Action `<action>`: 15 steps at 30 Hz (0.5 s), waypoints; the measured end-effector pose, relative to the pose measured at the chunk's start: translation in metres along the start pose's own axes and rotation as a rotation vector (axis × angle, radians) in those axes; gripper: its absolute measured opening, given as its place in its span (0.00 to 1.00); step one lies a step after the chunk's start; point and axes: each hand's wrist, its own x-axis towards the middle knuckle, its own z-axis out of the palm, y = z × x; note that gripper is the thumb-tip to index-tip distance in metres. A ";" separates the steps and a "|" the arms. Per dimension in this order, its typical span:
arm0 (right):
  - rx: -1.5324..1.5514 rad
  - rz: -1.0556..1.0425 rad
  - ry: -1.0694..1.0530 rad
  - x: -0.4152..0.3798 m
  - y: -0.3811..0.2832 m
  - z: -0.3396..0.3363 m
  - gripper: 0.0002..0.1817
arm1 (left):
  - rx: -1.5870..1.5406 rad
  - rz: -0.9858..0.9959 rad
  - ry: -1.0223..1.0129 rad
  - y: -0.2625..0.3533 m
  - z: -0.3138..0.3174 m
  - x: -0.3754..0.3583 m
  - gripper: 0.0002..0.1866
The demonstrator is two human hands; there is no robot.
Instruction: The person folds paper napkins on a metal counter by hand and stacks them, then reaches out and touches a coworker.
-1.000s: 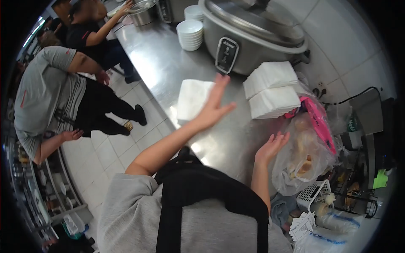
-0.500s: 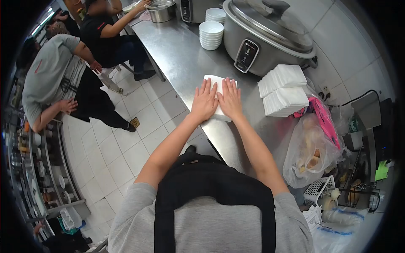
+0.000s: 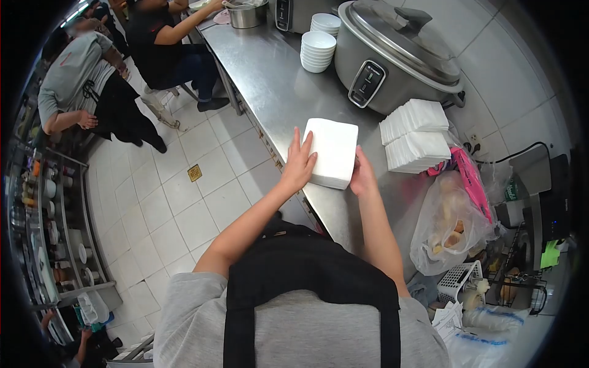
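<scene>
A thick stack of white paper napkins (image 3: 332,147) is between my two hands at the front edge of the steel counter. My left hand (image 3: 299,165) presses along its left side, fingers fairly straight, with some fingertips at the top edge. On the opposite side my right hand (image 3: 364,175) grips the lower right corner, its fingertips partly hidden behind the stack. To the right stand two more piles of napkins, a rear pile (image 3: 415,121) and a front pile (image 3: 418,151), side by side.
Behind are a large grey cooker (image 3: 392,67) and stacked white bowls (image 3: 318,52). A clear plastic bag of food (image 3: 445,224) lies to the right. A metal pot (image 3: 247,15) stands at the counter's far end. Two people, one standing (image 3: 80,73), one seated (image 3: 165,46), are at left.
My hands have gone from lying flat on top of the napkin stack to its two sides. The stack now shows its whole top face. The standing person has shifted away.
</scene>
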 end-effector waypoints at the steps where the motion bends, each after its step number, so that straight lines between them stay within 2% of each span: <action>1: 0.003 0.116 0.045 -0.005 -0.011 0.001 0.28 | -0.002 -0.001 0.001 0.007 -0.006 0.002 0.28; 2: 0.006 0.233 0.090 -0.009 -0.020 0.002 0.31 | 0.201 0.125 -0.031 0.013 -0.013 0.006 0.27; 3: 0.005 0.235 0.090 -0.009 -0.027 0.001 0.31 | 0.405 0.251 -0.063 0.018 -0.021 0.010 0.26; 4: 0.075 0.305 0.026 -0.009 -0.033 0.000 0.34 | 0.404 0.250 -0.064 0.021 -0.026 0.013 0.26; 5: 0.146 0.374 -0.038 -0.009 -0.038 0.000 0.38 | 0.290 0.222 -0.177 0.024 -0.032 0.018 0.25; 6: 0.144 0.374 -0.038 -0.012 -0.044 0.004 0.38 | 0.174 0.194 -0.287 0.024 -0.035 0.021 0.24; 7: 0.109 0.319 -0.136 -0.014 -0.050 0.008 0.39 | 0.174 0.195 -0.286 0.023 -0.037 0.022 0.24; 9: -0.024 0.196 -0.265 -0.029 -0.069 0.028 0.43 | -0.494 -0.246 -0.330 0.020 -0.043 0.025 0.26; 10: -0.021 0.194 -0.264 -0.038 -0.074 0.039 0.43 | -0.493 -0.244 -0.334 0.019 -0.045 0.022 0.26; 12: -0.516 -0.050 -0.205 -0.050 -0.077 0.051 0.41 | -1.446 -0.601 -0.361 0.013 -0.046 0.006 0.33; 13: -0.733 -0.122 -0.230 -0.048 -0.074 0.049 0.35 | -1.514 -0.585 -0.509 0.004 -0.045 0.003 0.42; 14: -0.733 -0.122 -0.230 -0.042 -0.065 0.041 0.35 | -1.514 -0.585 -0.509 -0.004 -0.040 -0.002 0.42; 15: -0.856 -0.150 -0.341 -0.034 -0.051 0.031 0.31 | -1.362 -0.698 -0.426 -0.002 -0.039 -0.008 0.43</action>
